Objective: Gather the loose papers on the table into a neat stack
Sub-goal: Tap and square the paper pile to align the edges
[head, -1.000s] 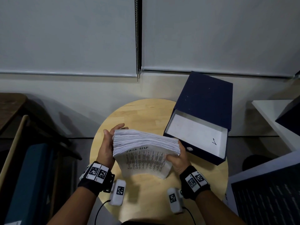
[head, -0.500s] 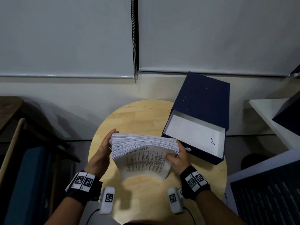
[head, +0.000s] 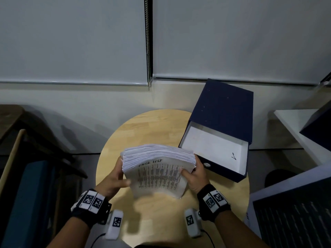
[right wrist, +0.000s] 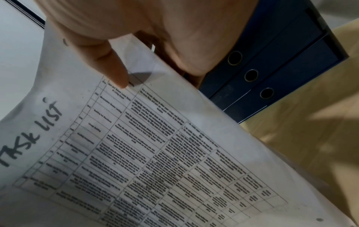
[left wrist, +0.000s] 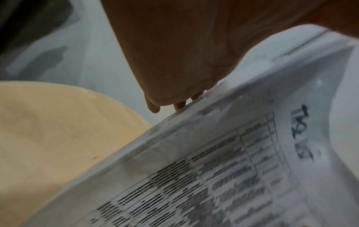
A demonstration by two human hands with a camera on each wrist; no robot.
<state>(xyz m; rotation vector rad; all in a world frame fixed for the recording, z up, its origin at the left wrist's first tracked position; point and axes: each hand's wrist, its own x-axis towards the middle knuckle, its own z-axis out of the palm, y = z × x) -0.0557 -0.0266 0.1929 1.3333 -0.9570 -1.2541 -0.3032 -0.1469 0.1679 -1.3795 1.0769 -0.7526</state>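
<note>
Pale blinds (head: 71, 38) and a cream wall back a round wooden bench (head: 161, 126), and over its middle the papers (head: 157, 169) are held up as one thick stack, raised clear of the wood with its shadow below. The stack stands nearly on edge, leaning toward the camera, so the fanned sheet edges face up and the front sheet faces the person. That sheet carries a printed table with "TASK LIST" handwritten above it, legible in the right wrist view (right wrist: 174, 153); the left wrist view shows the same sheet (left wrist: 233, 169) blurred.

The left hand (head: 112, 181) clasps the stack's left side, thumb lying across the front sheet and fingers behind; in its wrist view the fingertips (left wrist: 179, 106) show past the paper's edge. The right hand (head: 196, 174) clasps the right side the same way, its thumb (right wrist: 114, 69) pressed on the front sheet near the table's top row, fingers wrapped behind the pile. Both grips are curled round the papers.

Both wrists wear black bands with square-patterned markers, and small white cameras hang below them.

Just right of the stack a dark blue box file (head: 222, 129) lies on the bench, its open end showing a white inside, and it overhangs the bench's far right rim. From the right wrist its end (right wrist: 272, 64) shows three ringed finger holes. A white shelf (head: 293, 126) stands further right.
</note>
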